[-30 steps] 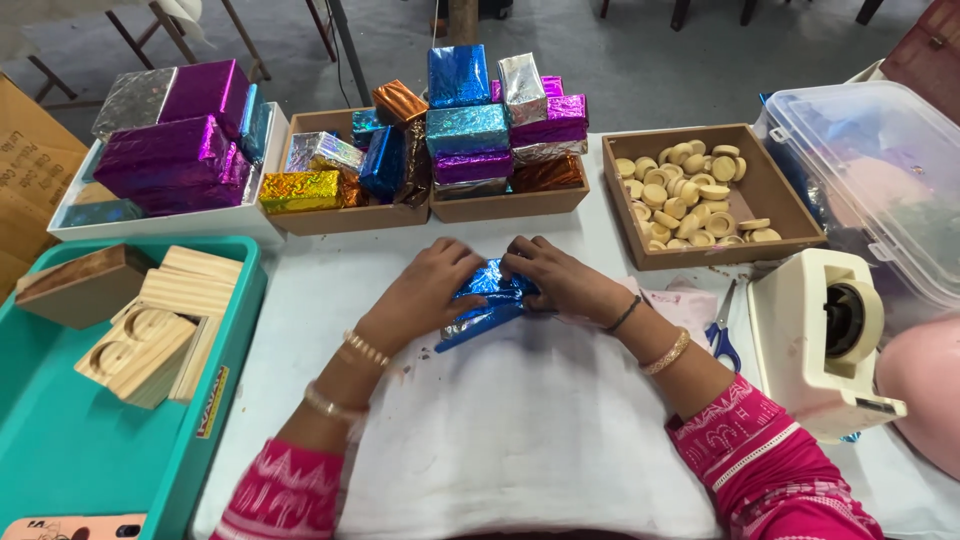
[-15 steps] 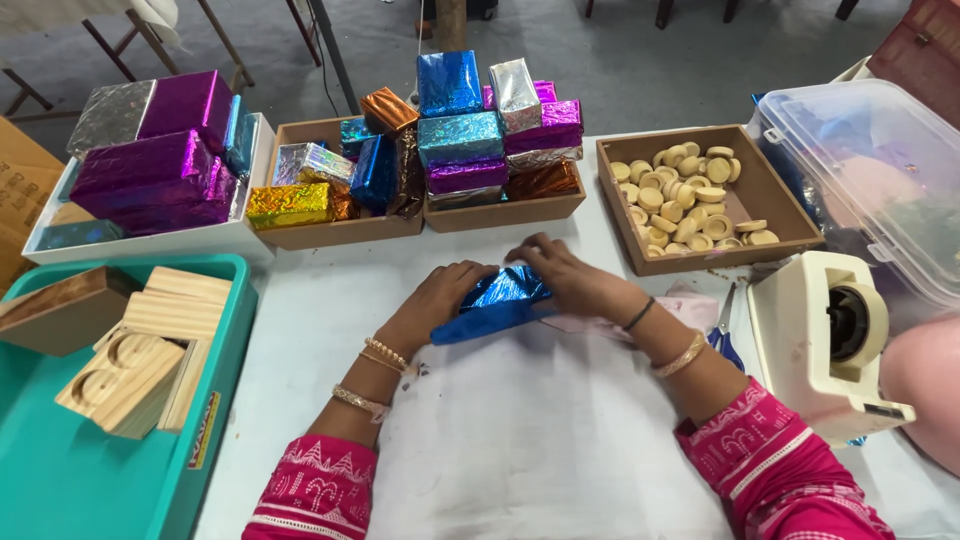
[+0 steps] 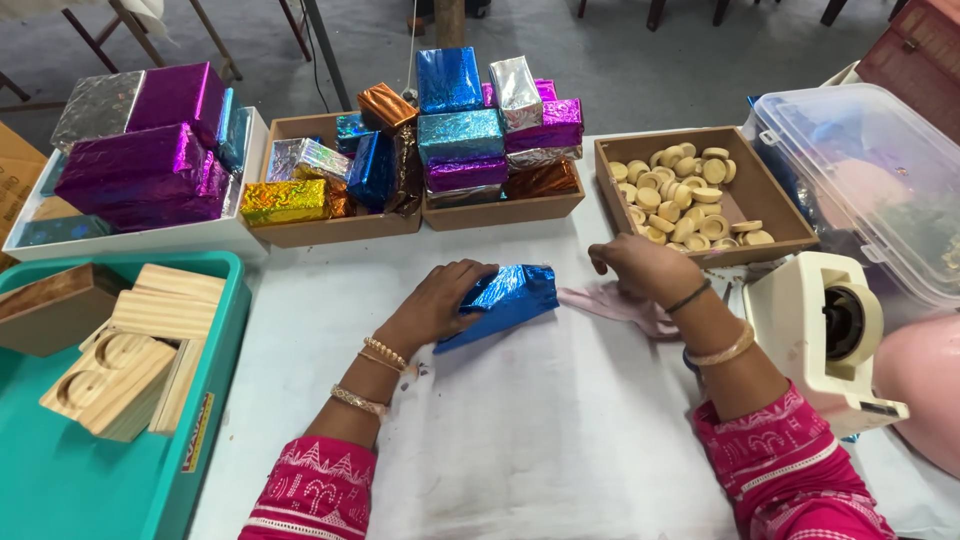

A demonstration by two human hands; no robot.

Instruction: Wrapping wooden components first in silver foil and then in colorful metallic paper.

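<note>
While purple parcels (image 3: pixel 140 160) stack left, blue parcel (image 3: pixel 505 297) lies central.

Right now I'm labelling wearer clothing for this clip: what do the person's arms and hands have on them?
Both arms wear pink sleeves with white patterned bands. The left hand is bare, with gold bangles at the wrist. The right hand is bare too, with a dark thin band and a gold bangle.

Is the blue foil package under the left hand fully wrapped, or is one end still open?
Cannot tell. The blue foil package shows foil over its top and sides; the left hand hides its near end.
</note>
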